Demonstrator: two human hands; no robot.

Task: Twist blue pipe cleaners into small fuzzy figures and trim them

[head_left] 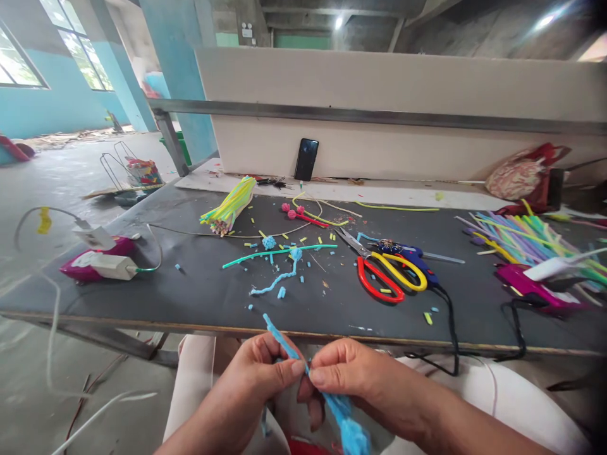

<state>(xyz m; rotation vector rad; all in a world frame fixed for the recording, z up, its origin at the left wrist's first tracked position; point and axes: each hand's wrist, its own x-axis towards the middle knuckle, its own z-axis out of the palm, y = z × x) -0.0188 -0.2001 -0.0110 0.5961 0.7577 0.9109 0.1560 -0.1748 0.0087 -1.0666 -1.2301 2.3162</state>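
At six o'clock, just off the tabletop (pixel 165 294), the left hand (pixel 265 373) and right hand (pixel 353 370) pinched a blue pipe cleaner (pixel 284 343) between their fingers (pixel 296 368), its bunched end (pixel 353 435) towards five o'clock. It looked light, soft and bendable, probably best held by its stem (pixel 275 328).

The table (pixel 190 294) bears scissors (pixel 366 254) and fuzzy stems (pixel 231 205).
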